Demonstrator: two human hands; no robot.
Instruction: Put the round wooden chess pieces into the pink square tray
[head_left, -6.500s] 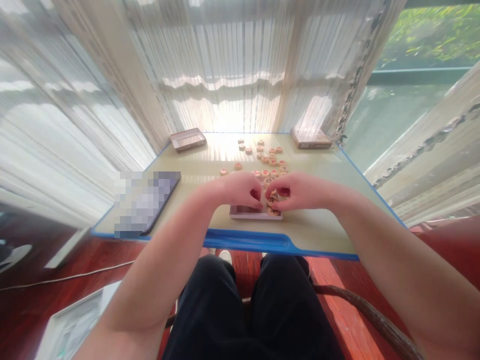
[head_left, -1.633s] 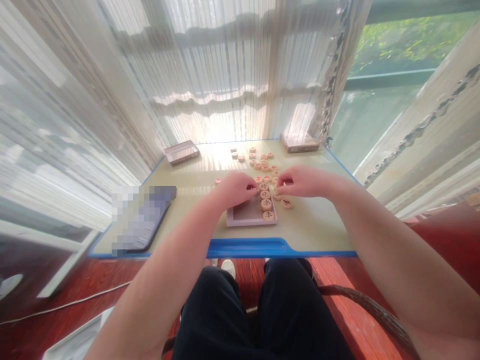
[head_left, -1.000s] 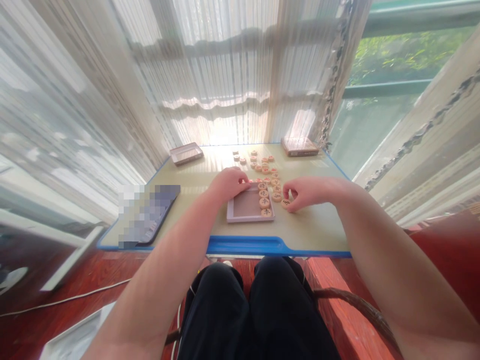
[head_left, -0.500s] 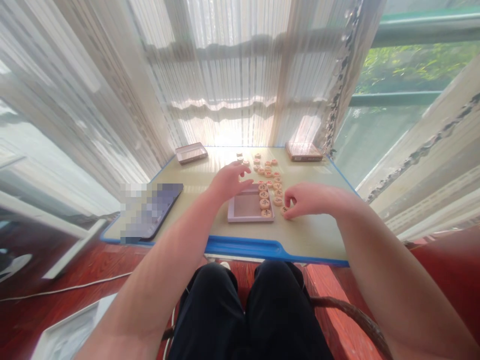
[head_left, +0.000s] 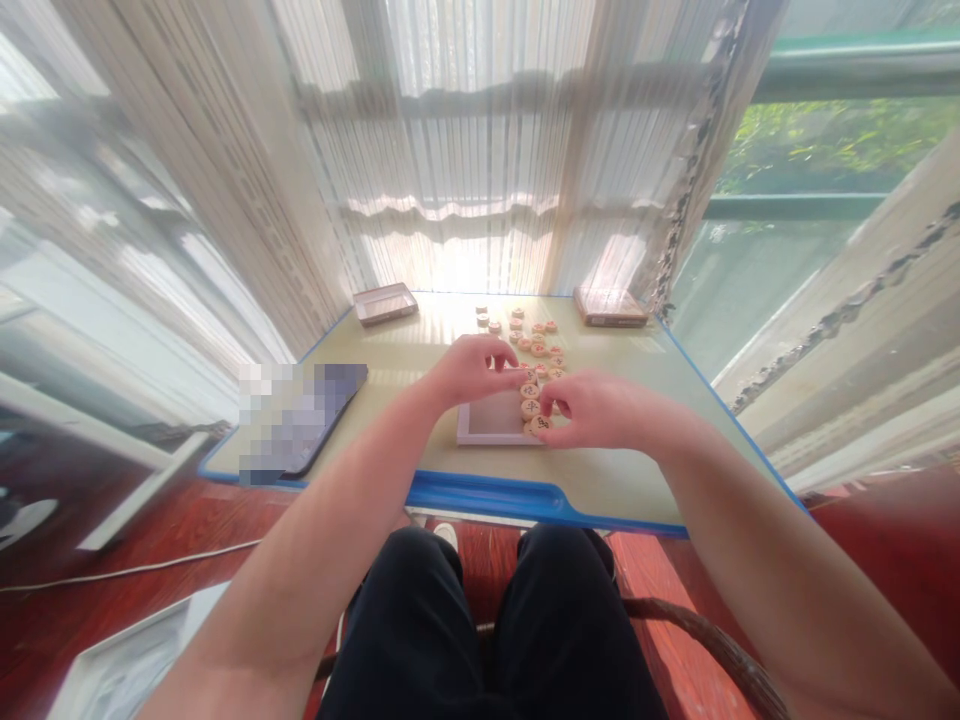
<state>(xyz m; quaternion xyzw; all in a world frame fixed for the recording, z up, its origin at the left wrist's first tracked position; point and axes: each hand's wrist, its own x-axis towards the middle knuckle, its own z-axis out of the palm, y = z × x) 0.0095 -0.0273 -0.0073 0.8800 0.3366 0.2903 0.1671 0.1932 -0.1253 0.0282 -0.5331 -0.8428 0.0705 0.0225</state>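
My right hand (head_left: 600, 408) pinches a round wooden Chinese chess piece (head_left: 540, 425) with a dark character, over the near right corner of a shallow pale box (head_left: 495, 439). Below and behind it, a column of similar chess pieces (head_left: 530, 391) lines the box's right side. My left hand (head_left: 476, 370) hovers at the box's far edge, thumb and fingers apart. Its fingertips are close to the farthest piece of that column; whether they touch is unclear. More loose pieces (head_left: 538, 348), some with red characters, lie on the table beyond the box. My right hand hides some pieces beside it.
The yellowish folding table (head_left: 622, 480) has a blue rim. A pale box lid or tray (head_left: 385, 303) sits at the back left, and a brown box (head_left: 611, 307) at the back right. A dark, partly blurred flat device (head_left: 330, 420) lies on the left.
My right hand has moved left, carrying a chess piece from the table to over the box's near right corner. My left hand has shifted right and nearer, towards the column's far end.
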